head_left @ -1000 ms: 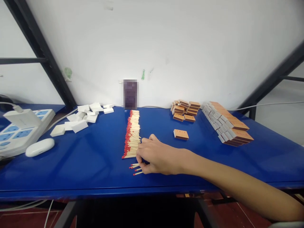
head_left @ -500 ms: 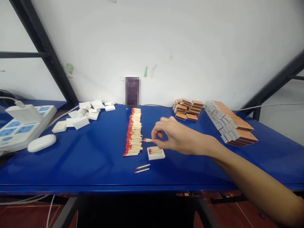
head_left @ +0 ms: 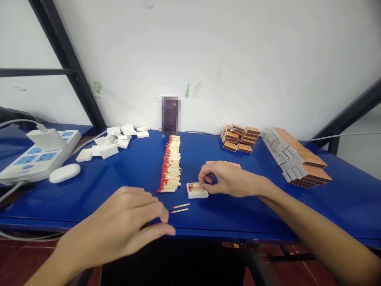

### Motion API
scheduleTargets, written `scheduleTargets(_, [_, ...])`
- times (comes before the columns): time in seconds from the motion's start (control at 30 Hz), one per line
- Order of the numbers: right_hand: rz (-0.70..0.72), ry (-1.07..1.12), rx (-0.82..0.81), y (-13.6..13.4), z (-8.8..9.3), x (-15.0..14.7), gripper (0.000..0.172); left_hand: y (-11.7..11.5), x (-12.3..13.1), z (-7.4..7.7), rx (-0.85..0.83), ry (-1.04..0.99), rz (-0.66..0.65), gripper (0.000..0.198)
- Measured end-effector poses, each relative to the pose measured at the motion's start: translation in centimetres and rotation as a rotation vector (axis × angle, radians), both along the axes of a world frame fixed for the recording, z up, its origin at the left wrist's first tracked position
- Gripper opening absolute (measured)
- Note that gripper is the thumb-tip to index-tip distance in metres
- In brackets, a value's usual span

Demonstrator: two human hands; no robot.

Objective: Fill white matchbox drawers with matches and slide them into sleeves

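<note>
My right hand (head_left: 223,178) pinches matches at the right end of a small white tray (head_left: 198,195), which has several red-tipped matches lying in it. Near the table's front edge my left hand (head_left: 127,222) hovers with thumb and fingers apart and nothing between them. Just beyond its fingertips, two loose matches (head_left: 180,208) lie side by side on the blue table. A long row of matches (head_left: 172,165), red heads to the left, runs back from beside the tray toward the wall.
White trays (head_left: 108,151) are heaped at the back left, near a power strip (head_left: 44,155) and a white oval case (head_left: 64,173). Orange matchboxes (head_left: 230,146) lie at the back right, beside a larger stack of boxes (head_left: 309,171). A pixelated dark object (head_left: 170,115) leans on the wall.
My left hand has come into view at the lower left. My right hand has lowered its matches to the tray. An orange box now shows behind my right hand. The view has shifted slightly.
</note>
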State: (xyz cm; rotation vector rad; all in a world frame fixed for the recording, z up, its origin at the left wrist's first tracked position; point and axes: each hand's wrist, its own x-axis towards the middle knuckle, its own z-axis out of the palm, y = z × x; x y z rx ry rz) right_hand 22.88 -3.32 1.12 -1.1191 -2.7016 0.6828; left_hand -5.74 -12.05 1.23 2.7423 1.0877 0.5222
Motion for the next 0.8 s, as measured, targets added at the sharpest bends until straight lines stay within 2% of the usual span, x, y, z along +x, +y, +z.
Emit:
scheduleTargets(0.07, [-0.010, -0.017, -0.022, -0.1, -0.2, -0.1, 0.009, 1.3, 0.9, -0.4, -0.070, 0.061, -0.024, 0.029])
scheduleTargets(0.13, [-0.019, -0.023, -0.022, -0.2, -0.4, -0.3, 0.008, 2.2, 1.5, -0.9, -0.119, 0.103, 0.014, 0.022])
scheduleTargets(0.33, [-0.036, -0.026, 0.075, -0.7, 0.0, -0.6, 0.007, 2.4, 2.2, -1.7, -0.202, 0.140, 0.046, 0.017])
scheduleTargets(0.4, [-0.041, 0.000, 0.112, -0.8, 0.3, -0.4, 0.012, 2.2, 2.5, -1.8, -0.219, 0.163, 0.051, 0.016])
scheduleTargets(0.47, [-0.015, 0.024, 0.096, -0.9, 0.5, -0.1, 0.026, 2.2, 2.8, -1.9, -0.217, 0.204, 0.071, 0.018])
scheduleTargets(0.57, [0.036, 0.024, 0.009, -0.9, 0.3, 0.2, 0.043, 2.2, 3.3, -1.8, -0.175, 0.279, 0.085, 0.019])
scheduleTargets(0.8, [0.054, 0.003, -0.056, -0.9, -0.5, -0.1, 0.040, 2.6, 3.8, -0.7, -0.148, 0.405, 0.027, 0.014])
